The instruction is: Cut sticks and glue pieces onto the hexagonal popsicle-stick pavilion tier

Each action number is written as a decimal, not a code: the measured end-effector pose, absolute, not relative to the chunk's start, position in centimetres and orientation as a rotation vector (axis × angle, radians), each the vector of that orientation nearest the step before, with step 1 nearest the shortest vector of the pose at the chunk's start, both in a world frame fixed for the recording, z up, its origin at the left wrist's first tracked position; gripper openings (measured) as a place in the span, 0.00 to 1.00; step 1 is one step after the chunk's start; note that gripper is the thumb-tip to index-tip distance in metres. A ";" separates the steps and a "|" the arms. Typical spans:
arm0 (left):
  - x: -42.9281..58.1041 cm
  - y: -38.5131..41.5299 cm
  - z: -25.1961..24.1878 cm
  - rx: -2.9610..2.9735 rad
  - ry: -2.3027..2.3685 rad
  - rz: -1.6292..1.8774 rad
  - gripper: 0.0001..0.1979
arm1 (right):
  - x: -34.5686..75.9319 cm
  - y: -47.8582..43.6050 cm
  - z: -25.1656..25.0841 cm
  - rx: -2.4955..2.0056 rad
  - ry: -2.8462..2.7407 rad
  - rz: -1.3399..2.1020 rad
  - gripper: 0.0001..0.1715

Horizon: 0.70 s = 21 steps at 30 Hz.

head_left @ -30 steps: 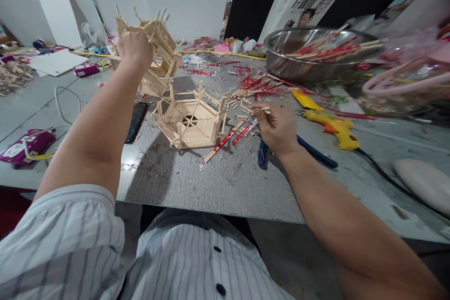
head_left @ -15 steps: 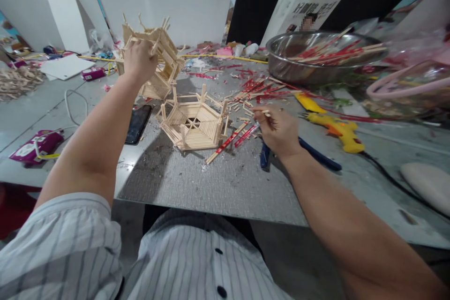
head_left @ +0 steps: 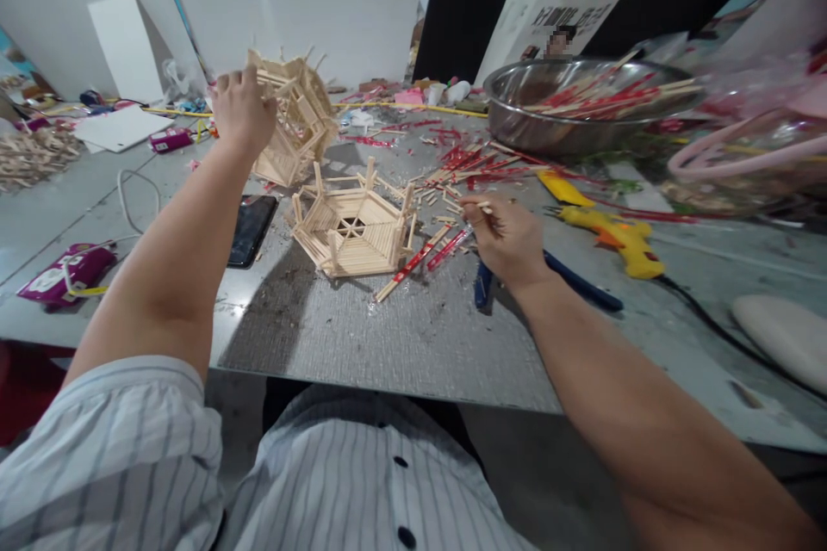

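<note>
At the back left, my left hand [head_left: 242, 112] grips a tall model made of wooden sticks [head_left: 301, 116]. The model is tilted, with thin sticks poking up from its top, and the hand covers part of its side. A lower hexagonal stick frame [head_left: 352, 232] with short upright posts lies on the table in front of me. To its right, my right hand [head_left: 507, 241] pinches a short piece of wooden stick [head_left: 483, 207]. Under that hand lie blue-handled pliers [head_left: 581, 284], partly hidden. Red-wrapped chopsticks [head_left: 413, 263] rest between the frame and the hand.
A yellow glue gun [head_left: 613, 232] lies to the right, its black cord running off. Behind it stands a steel bowl [head_left: 517, 125] of wrapped chopsticks. A phone [head_left: 251, 228] lies near my left forearm, and a purple packet [head_left: 68, 275] at far left. Stick scraps litter the middle.
The tall stick model has tipped over and turned in my left hand, which has shifted slightly left. My right hand stays put with its stick piece.
</note>
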<state>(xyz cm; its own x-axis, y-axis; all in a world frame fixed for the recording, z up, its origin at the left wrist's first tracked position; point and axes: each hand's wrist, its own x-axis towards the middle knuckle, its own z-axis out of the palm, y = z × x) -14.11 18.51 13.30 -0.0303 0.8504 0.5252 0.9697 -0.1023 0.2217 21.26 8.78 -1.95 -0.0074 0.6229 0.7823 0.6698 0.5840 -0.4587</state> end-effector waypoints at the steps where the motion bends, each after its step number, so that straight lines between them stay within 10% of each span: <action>1: -14.1 18.3 13.5 -1.986 -1.994 -0.834 0.25 | 21.3 8.7 -1.9 -1.091 -1.694 -0.051 0.24; 11: -16.3 22.2 12.2 -1.633 -2.234 -1.248 0.15 | 21.2 8.0 -1.2 -1.205 -1.753 -0.050 0.24; 21: -18.9 23.0 14.9 -1.723 -2.150 -1.509 0.31 | 20.9 7.3 0.1 -1.067 -1.575 -0.190 0.20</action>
<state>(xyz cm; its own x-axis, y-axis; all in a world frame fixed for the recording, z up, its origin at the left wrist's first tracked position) -18.90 22.96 14.89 -0.3985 0.7507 0.5270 0.7509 -0.0630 0.6575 20.89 7.32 0.10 0.0817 0.5199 0.8503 0.7074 0.5708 -0.4169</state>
